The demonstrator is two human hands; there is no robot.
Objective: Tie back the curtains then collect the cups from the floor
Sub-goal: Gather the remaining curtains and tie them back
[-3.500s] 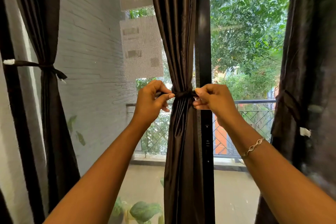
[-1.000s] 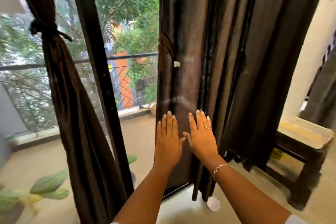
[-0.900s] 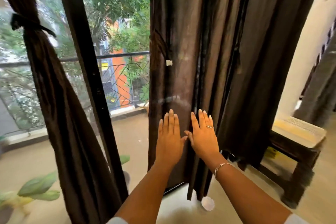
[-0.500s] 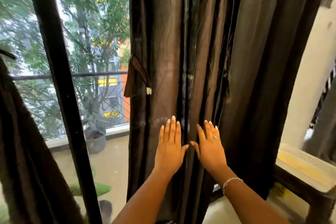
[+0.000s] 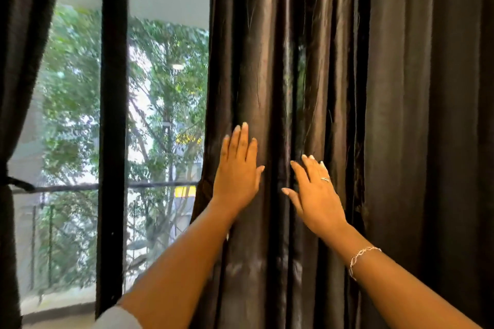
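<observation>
Hanging straight up and down, the big dark brown curtain (image 5: 334, 88) fills the middle and right of the view. Its long folds run from top to bottom. The cloth is smooth and a little shiny, with small wrinkles. The left hand (image 5: 238, 168) lies flat on a fold, fingers (image 5: 242, 139) straight and close together. The right hand (image 5: 315, 195) rests just beside it, fingers (image 5: 311, 165) a bit spread, with a ring on one. A thin chain bracelet (image 5: 361, 256) sits on that wrist. Another curtain (image 5: 16, 88) at the far left is tied with a band (image 5: 18, 183). A black window bar (image 5: 112, 115) stands between them.
</observation>
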